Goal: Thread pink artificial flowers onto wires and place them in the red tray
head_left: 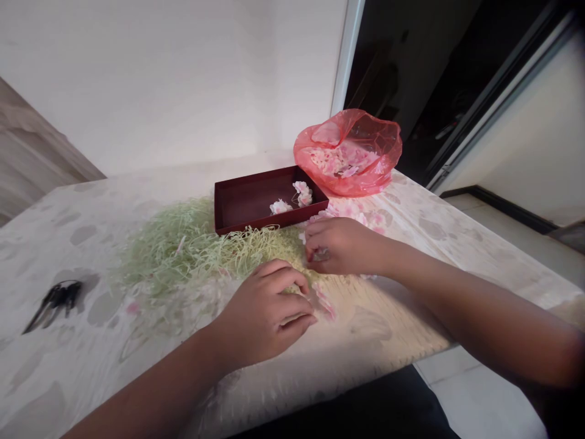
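Keys (61, 296) far L on desk (379, 320), well apart. Then green shred (178, 247), heaped agst near side of box (247, 198), prob. in fingers' way. L hand (269, 305) half-curled, nothing visibly held. R hand (342, 247) loosely curled beside loose blossoms (377, 219), grip can't tell; prob. picking step, calls for light pinch. Far R: red bag (384, 183) w/ more.

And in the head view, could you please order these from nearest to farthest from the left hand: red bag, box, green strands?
1. Green strands: just beyond the left hand, spreading to its left.
2. Box: behind the strands.
3. Red bag: farthest, at the box's right rear.
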`<state>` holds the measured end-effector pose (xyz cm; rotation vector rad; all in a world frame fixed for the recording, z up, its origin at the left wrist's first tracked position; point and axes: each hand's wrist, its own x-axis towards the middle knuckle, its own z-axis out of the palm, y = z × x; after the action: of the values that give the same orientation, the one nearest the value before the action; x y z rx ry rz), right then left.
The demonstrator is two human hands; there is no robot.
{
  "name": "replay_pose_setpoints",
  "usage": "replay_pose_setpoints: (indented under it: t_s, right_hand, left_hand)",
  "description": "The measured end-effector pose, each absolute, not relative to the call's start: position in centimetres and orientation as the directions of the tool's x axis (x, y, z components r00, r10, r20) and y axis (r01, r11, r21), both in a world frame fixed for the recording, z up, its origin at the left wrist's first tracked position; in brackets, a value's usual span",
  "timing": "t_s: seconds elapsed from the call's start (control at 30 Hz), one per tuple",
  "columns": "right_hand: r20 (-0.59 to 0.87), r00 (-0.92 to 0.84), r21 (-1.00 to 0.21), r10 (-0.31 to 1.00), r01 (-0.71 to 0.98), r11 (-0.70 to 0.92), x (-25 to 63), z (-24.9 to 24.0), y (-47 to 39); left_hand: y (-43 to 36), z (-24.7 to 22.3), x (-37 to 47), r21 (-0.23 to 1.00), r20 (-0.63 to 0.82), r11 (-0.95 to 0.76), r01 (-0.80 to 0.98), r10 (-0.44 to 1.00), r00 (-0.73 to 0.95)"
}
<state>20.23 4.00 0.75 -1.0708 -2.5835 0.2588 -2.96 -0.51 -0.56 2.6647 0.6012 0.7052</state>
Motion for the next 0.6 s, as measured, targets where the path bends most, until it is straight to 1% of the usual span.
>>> replay_pose_setpoints:
  t_s: [0.1, 0.27, 0.33, 0.5, 0.57, 0.6]
  right_hand:
    - [0.211, -0.684, -0.263, 0.699, 0.649, 0.714, 20.06, 0.57, 3.78]
    - [0.234, -0.694, -0.130, 0.681, 0.672, 0.729, 19.85, 0.53, 3.47]
    - [0.234, -0.690, -0.094, 0.685, 0.685, 0.723, 19.75, 0.68, 3.38]
    - [0.212, -0.702, -0.070, 0.680, 0.683, 0.727, 19.44, 0.88, 3.10]
    - [0.217, -0.699, -0.088, 0.681, 0.681, 0.727, 19.39, 0.85, 3.07]
    - [0.238, -0.684, -0.117, 0.690, 0.685, 0.720, 19.41, 0.84, 3.10]
  left_hand:
    - [-0.35, -0.66, -2.90, 0.398, 0.382, -0.853, 0.337, 0.488, 0.785]
    - [-0.17, -0.77, -2.88, 0.389, 0.380, -0.846, 0.364, 0.508, 0.773]
    - [-0.17, -0.81, -2.87, 0.384, 0.381, -0.847, 0.367, 0.508, 0.773]
    - [-0.14, -0.84, -2.90, 0.387, 0.376, -0.843, 0.374, 0.515, 0.771]
    - [-0.09, -0.84, -2.94, 0.390, 0.375, -0.841, 0.376, 0.518, 0.769]
    - [-0.07, -0.83, -2.96, 0.392, 0.373, -0.839, 0.377, 0.520, 0.769]
